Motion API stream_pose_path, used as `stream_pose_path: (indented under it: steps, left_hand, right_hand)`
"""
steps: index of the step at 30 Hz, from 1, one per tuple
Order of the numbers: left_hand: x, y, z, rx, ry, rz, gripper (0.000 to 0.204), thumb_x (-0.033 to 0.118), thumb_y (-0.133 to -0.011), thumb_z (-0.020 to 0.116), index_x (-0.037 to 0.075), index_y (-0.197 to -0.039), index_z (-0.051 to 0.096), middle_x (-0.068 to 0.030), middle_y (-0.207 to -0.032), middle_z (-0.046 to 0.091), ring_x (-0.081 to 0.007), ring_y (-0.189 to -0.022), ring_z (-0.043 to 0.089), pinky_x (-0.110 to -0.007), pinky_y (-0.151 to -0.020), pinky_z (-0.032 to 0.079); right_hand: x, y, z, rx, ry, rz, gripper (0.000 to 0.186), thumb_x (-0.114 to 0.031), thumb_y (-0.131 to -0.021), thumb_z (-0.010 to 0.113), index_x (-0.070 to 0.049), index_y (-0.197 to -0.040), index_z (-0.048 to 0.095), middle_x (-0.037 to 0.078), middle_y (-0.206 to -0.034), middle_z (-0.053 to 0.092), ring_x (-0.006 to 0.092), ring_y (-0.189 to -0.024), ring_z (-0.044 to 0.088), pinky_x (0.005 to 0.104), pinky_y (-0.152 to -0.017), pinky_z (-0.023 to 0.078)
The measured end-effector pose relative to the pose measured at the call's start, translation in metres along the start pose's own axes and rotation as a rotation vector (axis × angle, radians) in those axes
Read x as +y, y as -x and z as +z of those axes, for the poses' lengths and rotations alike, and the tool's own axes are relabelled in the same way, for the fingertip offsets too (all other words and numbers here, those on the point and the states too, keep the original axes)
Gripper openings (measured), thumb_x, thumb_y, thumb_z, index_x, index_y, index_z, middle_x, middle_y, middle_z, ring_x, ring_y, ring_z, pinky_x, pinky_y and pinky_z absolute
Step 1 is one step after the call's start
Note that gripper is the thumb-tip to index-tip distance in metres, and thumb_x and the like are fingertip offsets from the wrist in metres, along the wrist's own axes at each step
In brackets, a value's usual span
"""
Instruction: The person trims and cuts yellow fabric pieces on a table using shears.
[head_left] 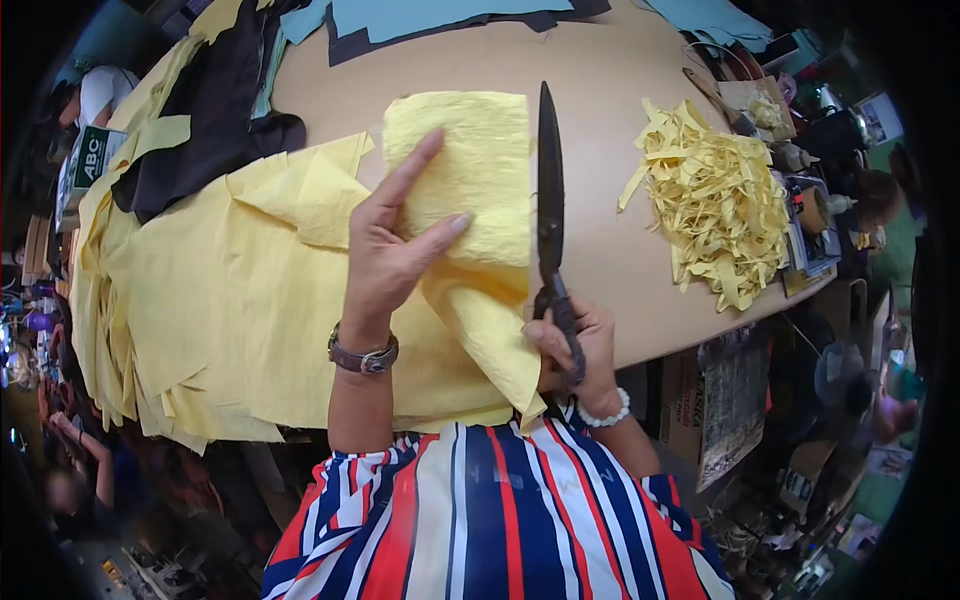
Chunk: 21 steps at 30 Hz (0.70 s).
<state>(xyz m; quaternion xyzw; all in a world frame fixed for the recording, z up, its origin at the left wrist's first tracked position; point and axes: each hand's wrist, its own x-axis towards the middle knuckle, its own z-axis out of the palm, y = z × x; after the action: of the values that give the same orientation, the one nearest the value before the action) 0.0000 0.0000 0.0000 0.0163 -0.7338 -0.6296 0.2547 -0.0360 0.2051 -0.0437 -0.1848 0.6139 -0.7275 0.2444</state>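
Observation:
My left hand grips a squarish piece of crinkled yellow fabric, its thumb and index finger lying on the top face and the other fingers partly hidden. A loose fold of the fabric hangs below toward my striped shirt. My right hand is closed round the dark handles of large scissors, whose long blades point away from me, apparently together, just beside the fabric's right edge. A wide layered spread of yellow fabric lies under and left of my left arm on the tan table.
Yellow scraps are heaped at the right, beside small tools and containers. Black fabric lies at the back left, light blue and dark pieces at the far edge. Other people are around the left side. A cardboard box stands below the table's right edge.

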Motion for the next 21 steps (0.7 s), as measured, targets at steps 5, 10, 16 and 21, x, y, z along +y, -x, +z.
stream_pose_path:
  steps: [5, 10, 16, 21]
  left_hand:
    - [-0.022, 0.003, -0.028, 0.197, 0.584, -0.101, 0.059, -0.005, -0.071, 0.051, -0.004, -0.129, 0.041, -0.0156, -0.132, 0.044, -0.0209, -0.122, 0.043, -0.031, -0.103, 0.032]
    - [-0.041, 0.016, -0.063, 0.101, 1.326, 0.003, 0.062, -0.001, -0.078, 0.038, -0.001, -0.138, 0.024, -0.0163, -0.114, 0.053, -0.0086, -0.058, 0.039, -0.021, -0.05, 0.037]
    - [-0.052, 0.018, -0.078, 0.21, 1.517, 0.097, 0.064, 0.005, -0.078, 0.044, 0.001, -0.138, 0.025, -0.0109, -0.138, 0.035, -0.0076, -0.052, 0.041, -0.018, -0.045, 0.037]
    - [-0.062, 0.018, -0.082, 0.264, 1.525, 0.048, 0.063, 0.005, -0.075, 0.042, 0.0, -0.137, 0.03, -0.0086, -0.148, 0.02, -0.0072, -0.051, 0.038, -0.018, -0.046, 0.036]
  right_hand:
    - [-0.021, -0.083, -0.058, 0.178, 0.642, 0.158, 0.031, -0.022, -0.069, 0.077, 0.0, -0.062, 0.056, 0.001, -0.046, 0.048, 0.0068, -0.04, 0.043, 0.0247, -0.037, 0.034]
    - [-0.039, -0.174, -0.065, 0.166, 1.136, 0.03, 0.035, -0.025, -0.063, 0.078, 0.004, -0.062, 0.058, 0.012, -0.05, 0.054, 0.021, -0.044, 0.052, 0.0333, -0.046, 0.042]
    - [-0.002, -0.192, -0.036, 0.05, 1.375, -0.289, 0.036, -0.026, -0.072, 0.068, 0.002, -0.092, 0.059, 0.022, -0.104, 0.057, 0.0317, -0.094, 0.057, 0.0378, -0.079, 0.048]
    - [0.023, -0.121, -0.002, -0.089, 1.162, -0.811, 0.027, -0.018, -0.076, 0.06, -0.004, -0.099, 0.057, 0.013, -0.1, 0.055, 0.0298, -0.094, 0.053, 0.0392, -0.079, 0.046]
